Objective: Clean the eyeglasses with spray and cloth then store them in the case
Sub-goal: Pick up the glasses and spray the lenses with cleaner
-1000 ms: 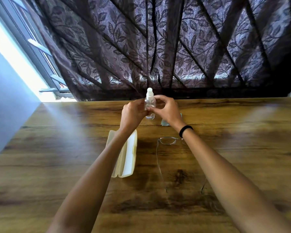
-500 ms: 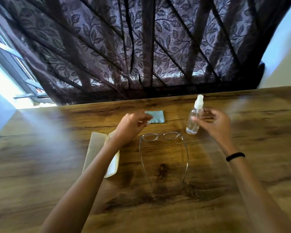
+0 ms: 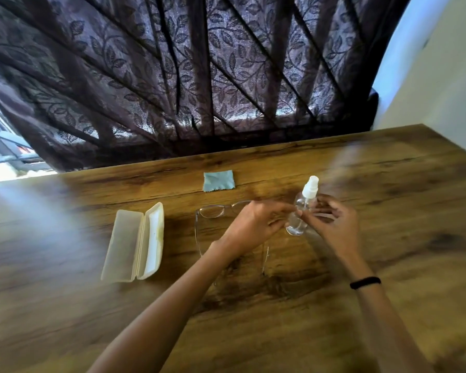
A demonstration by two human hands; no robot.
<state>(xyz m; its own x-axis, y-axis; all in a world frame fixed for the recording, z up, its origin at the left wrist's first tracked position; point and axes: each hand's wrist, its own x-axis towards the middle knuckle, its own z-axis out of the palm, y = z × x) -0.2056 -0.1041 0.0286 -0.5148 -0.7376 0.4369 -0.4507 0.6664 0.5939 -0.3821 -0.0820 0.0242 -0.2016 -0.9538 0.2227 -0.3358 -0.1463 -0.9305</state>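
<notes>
Spray bottle held off the wooden table, right of centre, long axis near upright with a slight tilt, white pump nozzle at the top, clear rounded base toward the table. Clear plastic, smooth, cylindrical, see-through body. Right hand grips it from the right side, fingers curled behind the body. Left hand reaches across, fingertips pinched at the bottle's middle (edges blurred, so exact contact is hard to read).

Eyeglasses lie on the table under and behind the left hand, lenses facing the far edge, temples unfolded and running back toward the person; thin frame, clear lenses, right lens hidden by the hand.

Case left of the glasses, well apart from them, lying open, both halves up; long axis runs front to back, slightly tilted. Cream hard plastic, rounded corners, smooth.

Cloth flat near the far table edge, beyond the glasses; small, teal, roughly square, zigzag-cut edges.

Table dark-grained wood. Black band on the right wrist. Leaf-patterned dark curtain behind.
</notes>
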